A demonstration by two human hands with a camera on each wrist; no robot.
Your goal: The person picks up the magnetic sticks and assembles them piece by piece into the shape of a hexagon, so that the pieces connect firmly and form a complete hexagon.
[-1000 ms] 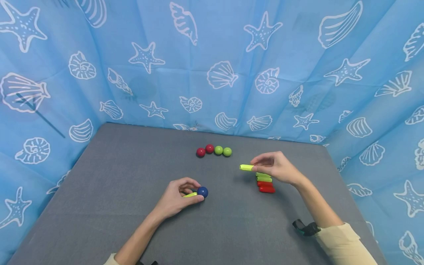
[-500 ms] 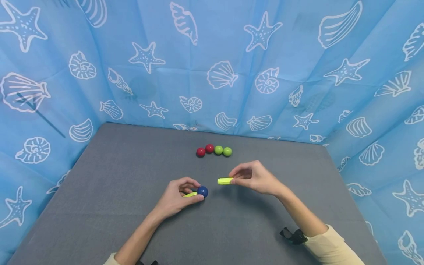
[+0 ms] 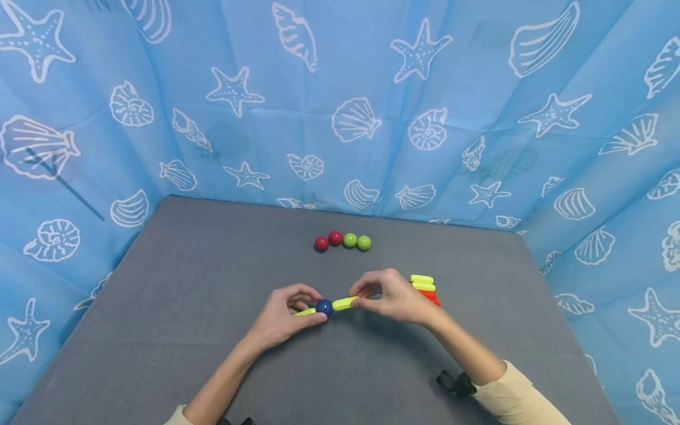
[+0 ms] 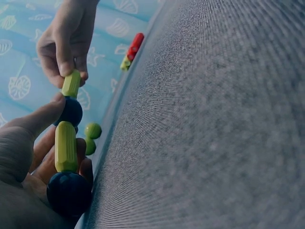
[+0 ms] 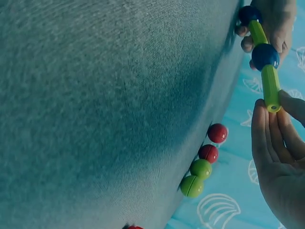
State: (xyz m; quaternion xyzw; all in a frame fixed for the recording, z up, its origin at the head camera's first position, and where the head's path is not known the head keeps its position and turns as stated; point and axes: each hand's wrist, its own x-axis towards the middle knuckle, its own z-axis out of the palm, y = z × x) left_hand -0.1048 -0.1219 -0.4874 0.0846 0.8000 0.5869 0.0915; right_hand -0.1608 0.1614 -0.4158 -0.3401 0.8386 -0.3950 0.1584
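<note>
My left hand (image 3: 289,313) pinches a dark blue ball (image 3: 324,307) between thumb and fingers. From that ball a yellow-green rod (image 4: 66,148) runs back under the palm to a second dark blue ball (image 4: 69,193), which the hand covers in the head view. My right hand (image 3: 390,295) pinches another yellow-green rod (image 3: 344,303) by its outer end. The rod's inner end meets the blue ball, nearly in line with the first rod, as the right wrist view shows. A small round hole marks the rod's outer end (image 5: 273,108).
Two red balls (image 3: 328,240) and two green balls (image 3: 357,241) sit in a row farther back on the grey table (image 3: 212,254). Right of my right hand lie yellow-green rods (image 3: 422,282) and red rods (image 3: 427,295), side by side. A blue shell-patterned curtain (image 3: 319,118) encloses the table.
My right hand has carried its yellow-green rod left and down from above the rod pile to the blue ball, where its end now meets it. The left hand has stayed still.
</note>
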